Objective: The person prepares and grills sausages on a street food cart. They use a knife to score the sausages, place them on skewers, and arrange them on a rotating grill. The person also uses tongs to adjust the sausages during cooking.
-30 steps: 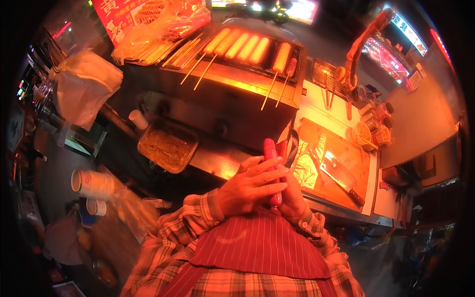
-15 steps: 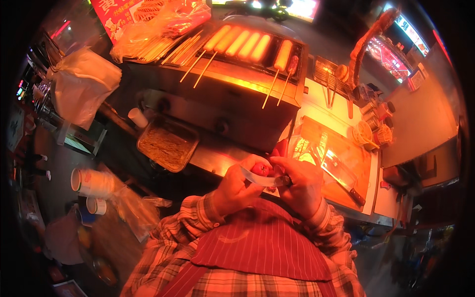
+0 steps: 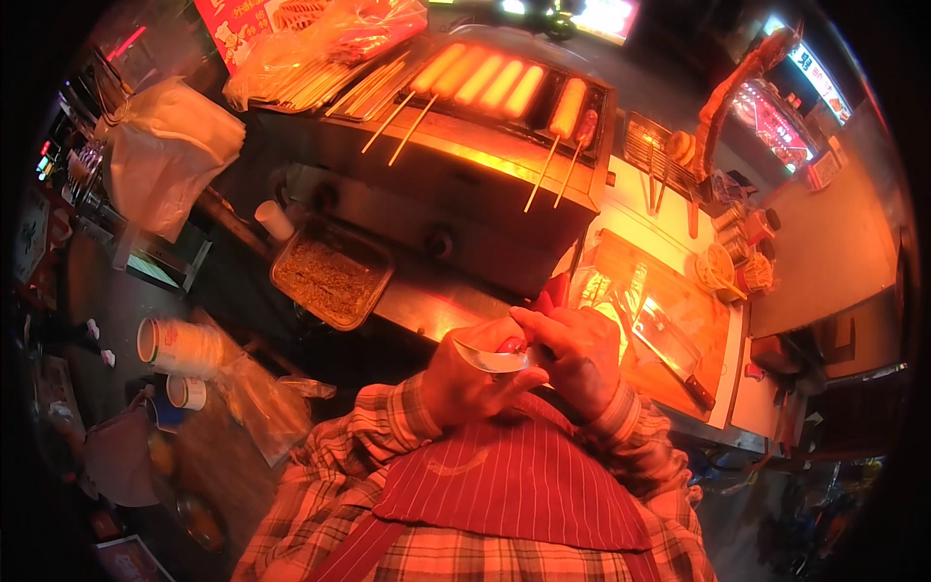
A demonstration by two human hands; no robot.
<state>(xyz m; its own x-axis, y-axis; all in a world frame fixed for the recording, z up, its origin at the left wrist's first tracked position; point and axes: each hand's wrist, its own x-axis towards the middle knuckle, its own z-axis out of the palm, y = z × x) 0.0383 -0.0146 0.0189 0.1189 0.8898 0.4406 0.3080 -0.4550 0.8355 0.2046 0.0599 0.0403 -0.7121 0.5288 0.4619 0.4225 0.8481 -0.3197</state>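
Note:
Close together in front of my apron, both hands are closed. My left hand (image 3: 464,380) is wrapped round a glossy red piece (image 3: 509,344) that looks like a sausage; most of it is hidden by the fingers. My right hand (image 3: 580,364) grips a small knife, whose curved, shiny blade (image 3: 490,362) reaches across to the left fingers and lies against or just in front of the red piece. The knife's handle is mostly covered by the right hand. Just beyond the hands, something red and pointed (image 3: 555,291) shows at the counter's edge.
Ahead, a grill (image 3: 543,179) carries several pale sausages (image 3: 567,109) on sticks. Right of my hands, a large knife (image 3: 669,364) lies on a cutting board (image 3: 713,330). A tray of crumbly food (image 3: 332,276) stands left, with paper cups (image 3: 179,346) nearer me. Seasoning jars (image 3: 742,242) stand right.
My right hand has shifted slightly left and its index finger now reaches toward the red piece. The curved blade has moved down and left, tilting the other way. The whole view has shifted slightly.

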